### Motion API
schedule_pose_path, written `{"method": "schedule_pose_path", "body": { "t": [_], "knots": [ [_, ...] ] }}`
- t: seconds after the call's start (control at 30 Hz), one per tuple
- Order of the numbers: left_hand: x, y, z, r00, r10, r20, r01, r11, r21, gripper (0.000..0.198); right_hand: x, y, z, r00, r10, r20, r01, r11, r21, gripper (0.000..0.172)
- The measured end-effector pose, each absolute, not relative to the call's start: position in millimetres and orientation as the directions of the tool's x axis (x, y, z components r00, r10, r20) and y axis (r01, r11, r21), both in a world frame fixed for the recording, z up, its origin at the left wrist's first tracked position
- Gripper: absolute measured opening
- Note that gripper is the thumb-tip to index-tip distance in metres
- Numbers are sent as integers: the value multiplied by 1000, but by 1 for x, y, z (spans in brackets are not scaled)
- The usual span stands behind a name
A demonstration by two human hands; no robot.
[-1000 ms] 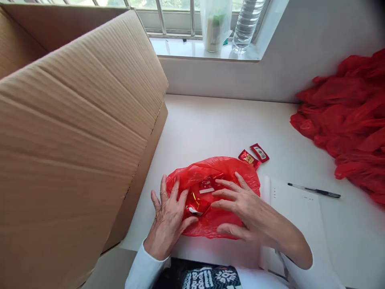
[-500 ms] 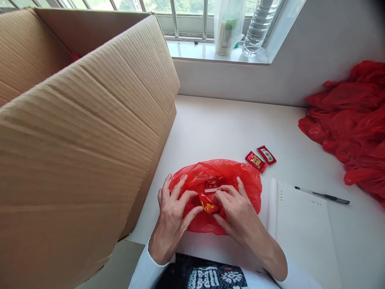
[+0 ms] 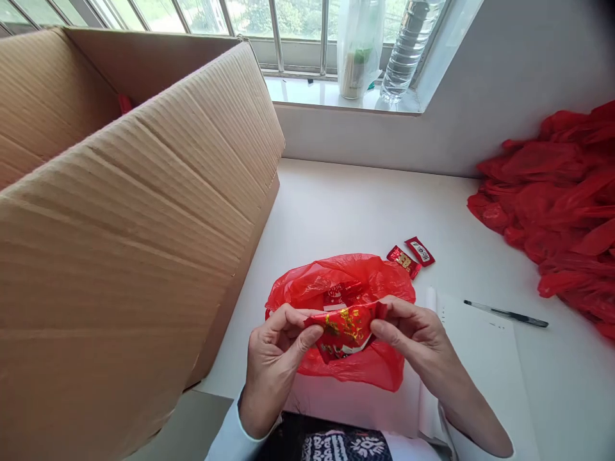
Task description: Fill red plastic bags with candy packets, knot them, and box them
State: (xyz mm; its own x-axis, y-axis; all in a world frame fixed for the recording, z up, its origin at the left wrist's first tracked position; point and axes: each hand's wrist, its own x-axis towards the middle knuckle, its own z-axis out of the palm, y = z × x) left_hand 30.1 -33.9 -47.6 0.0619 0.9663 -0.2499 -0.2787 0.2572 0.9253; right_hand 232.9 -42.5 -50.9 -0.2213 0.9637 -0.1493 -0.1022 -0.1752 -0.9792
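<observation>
A shiny red candy packet with gold markings [image 3: 346, 331] is stretched between my two hands, above an open red plastic bag [image 3: 307, 282]. My left hand [image 3: 277, 355] pinches its left end between thumb and fingers. At the opposite end, my right hand [image 3: 423, 336] grips the wrapper's corner the same way. Inside the bag, just behind the held packet, lies another small red packet [image 3: 336, 294] with white lettering. Two little red packets, one with gold print [image 3: 403, 261] and one with a white label [image 3: 419, 251], rest on the table beyond the bag.
A tall open cardboard box [image 3: 144, 256] fills the left side. Red plastic bags [image 3: 567, 192] are heaped at the right against the wall. An open notebook [image 3: 485, 365] and a pen [image 3: 507, 314] lie right of my hands. A water bottle [image 3: 408, 51] stands on the windowsill.
Both hands have lifted the red-and-gold packet out of the bag and toward me. It is now held flat by its two ends, its front showing.
</observation>
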Motion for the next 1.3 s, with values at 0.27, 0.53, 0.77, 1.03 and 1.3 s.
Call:
{"method": "schedule_pose_path", "body": {
  "t": [0.27,0.53,0.77,1.03,1.3],
  "knots": [
    [34,-34,-50,255,883,-395,-343,464,817,33,241,-40,-47,-143,973,-181,32,-178,-983,26],
    [31,-36,-56,378,841,-387,-167,473,865,28,231,-45,-30,-286,955,77,318,170,-933,16],
    [6,-44,-39,299,859,-414,329,315,890,17,235,-46,-54,-481,859,175,731,503,-461,31],
    [12,-36,-24,339,839,-426,665,106,739,24,239,-36,-74,-447,884,141,887,417,195,55],
    [24,-24,-20,359,855,-375,627,78,775,26,254,-27,-59,-282,919,274,933,330,-145,20]
  ]
}}
